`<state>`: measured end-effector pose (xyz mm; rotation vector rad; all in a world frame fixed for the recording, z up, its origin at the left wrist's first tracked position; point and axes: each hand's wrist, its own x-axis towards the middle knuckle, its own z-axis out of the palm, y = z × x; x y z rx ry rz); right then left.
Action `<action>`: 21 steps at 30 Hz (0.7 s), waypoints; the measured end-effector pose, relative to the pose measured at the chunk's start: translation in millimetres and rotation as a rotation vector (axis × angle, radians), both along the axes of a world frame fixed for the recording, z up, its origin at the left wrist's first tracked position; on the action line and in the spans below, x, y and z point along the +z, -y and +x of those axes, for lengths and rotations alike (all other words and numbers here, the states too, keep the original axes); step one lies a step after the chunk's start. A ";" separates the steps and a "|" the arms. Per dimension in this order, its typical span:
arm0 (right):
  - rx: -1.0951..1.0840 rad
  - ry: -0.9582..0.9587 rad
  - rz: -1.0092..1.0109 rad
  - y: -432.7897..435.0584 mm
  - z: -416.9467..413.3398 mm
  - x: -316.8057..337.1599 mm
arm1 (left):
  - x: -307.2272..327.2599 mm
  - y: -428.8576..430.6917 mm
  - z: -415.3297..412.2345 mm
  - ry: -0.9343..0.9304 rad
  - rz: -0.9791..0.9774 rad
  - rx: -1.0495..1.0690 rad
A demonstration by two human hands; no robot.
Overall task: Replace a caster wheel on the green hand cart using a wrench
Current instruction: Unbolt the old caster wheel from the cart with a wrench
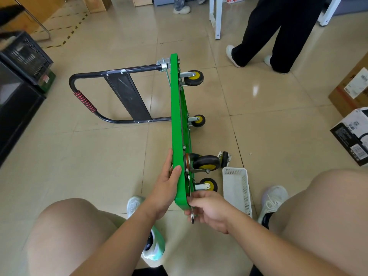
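Right hand (209,210) round wrench (192,217), beside cart (177,116)

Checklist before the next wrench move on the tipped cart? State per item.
1. Green hand cart on its side, casters exposed: ok.
2. Deck steadied: ok, left hand grips the near edge.
3. Tool in hand: ok, right hand holds the wrench at the near end of the deck.
4. Wrench seated on a bolt: cannot tell, its head is hidden by the deck edge.
5. Spare caster close by: ok, on the floor beside the white basket.
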<state>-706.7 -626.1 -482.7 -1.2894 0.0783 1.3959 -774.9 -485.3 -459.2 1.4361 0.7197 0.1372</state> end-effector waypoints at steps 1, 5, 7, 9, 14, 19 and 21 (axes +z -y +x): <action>0.012 -0.004 -0.001 0.9 -0.6 0.3 | -0.5 -0.4 -0.3 -0.001 -0.001 -0.005; 0.007 -0.048 0.023 2.1 -1.4 -0.1 | -2.4 -2.4 -0.4 -0.007 0.001 -0.016; 0.008 -0.068 0.046 3.4 -0.8 -0.6 | -2.9 -2.8 -0.5 -0.013 -0.002 -0.017; 0.015 -0.079 0.058 5.4 -0.7 -1.1 | -3.3 -3.2 -0.6 -0.013 -0.004 -0.015; 0.028 -0.074 0.076 8.5 1.1 1.6 | -2.3 -3.0 -0.3 -0.010 -0.012 -0.016; 0.117 0.033 0.018 6.2 5.2 10.0 | -0.4 -1.8 -0.2 -0.013 -0.009 -0.021; 0.152 0.082 -0.047 2.1 6.4 14.0 | -0.7 -1.9 -0.3 -0.014 -0.004 -0.018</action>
